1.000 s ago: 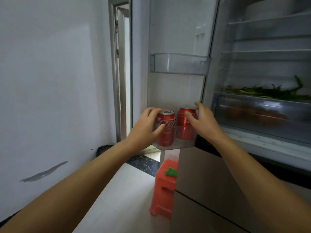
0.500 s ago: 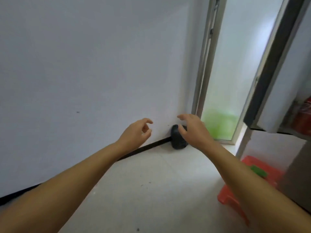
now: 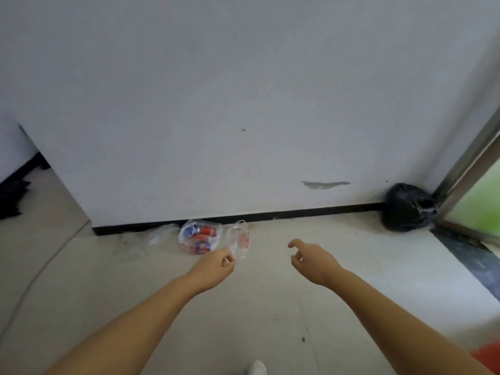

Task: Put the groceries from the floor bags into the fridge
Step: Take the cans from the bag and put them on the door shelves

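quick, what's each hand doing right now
Left hand: fingers loosely curled, holding nothing.
Right hand: open, fingers relaxed, holding nothing.

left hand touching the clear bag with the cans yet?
Apart. Head view shows bare floor between the left hand and the clear bag of red cans.

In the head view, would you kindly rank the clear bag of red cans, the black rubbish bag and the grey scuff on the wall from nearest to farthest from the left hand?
From the left hand:
1. Clear bag of red cans, on the floor just beyond the hand, by the skirting.
2. Grey scuff, low on the wall, to the right.
3. Black rubbish bag, in the far right corner beside the door frame.
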Available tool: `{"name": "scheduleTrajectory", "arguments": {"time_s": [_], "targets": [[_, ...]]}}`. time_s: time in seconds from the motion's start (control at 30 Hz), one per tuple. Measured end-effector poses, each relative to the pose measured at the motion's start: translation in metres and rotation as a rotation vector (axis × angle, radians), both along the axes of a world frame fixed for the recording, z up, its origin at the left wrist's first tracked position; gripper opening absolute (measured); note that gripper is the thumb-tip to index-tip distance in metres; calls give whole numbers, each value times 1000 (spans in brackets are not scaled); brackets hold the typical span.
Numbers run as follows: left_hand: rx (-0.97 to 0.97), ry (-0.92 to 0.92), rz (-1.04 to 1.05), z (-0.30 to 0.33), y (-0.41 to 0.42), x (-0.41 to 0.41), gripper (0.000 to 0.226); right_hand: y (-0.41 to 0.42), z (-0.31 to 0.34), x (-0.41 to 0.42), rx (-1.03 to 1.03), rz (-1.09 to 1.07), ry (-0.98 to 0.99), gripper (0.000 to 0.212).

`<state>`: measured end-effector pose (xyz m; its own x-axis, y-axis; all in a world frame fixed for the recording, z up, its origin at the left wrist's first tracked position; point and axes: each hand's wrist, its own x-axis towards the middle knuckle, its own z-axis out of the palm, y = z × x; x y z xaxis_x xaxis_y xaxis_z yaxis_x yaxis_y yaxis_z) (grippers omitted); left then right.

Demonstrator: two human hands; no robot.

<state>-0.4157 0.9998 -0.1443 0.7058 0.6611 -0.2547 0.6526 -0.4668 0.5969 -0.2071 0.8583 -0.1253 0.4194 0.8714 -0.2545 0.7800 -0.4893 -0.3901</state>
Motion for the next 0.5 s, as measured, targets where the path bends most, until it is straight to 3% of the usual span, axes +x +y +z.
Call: {"name": "scheduleTrajectory", "arguments": {"time_s": [0.17,0.37,0.5], "targets": [[-53,-11,176,-15,99,-2,7,125,-38,1,-99,134,51,37],[-90,-29,350,-28,199,-3,13,265,-55,-7,-153,264,93,38],[-174,8,382,-56,261,-11,10,339,-79,-13,-203,286,124,37]]}}
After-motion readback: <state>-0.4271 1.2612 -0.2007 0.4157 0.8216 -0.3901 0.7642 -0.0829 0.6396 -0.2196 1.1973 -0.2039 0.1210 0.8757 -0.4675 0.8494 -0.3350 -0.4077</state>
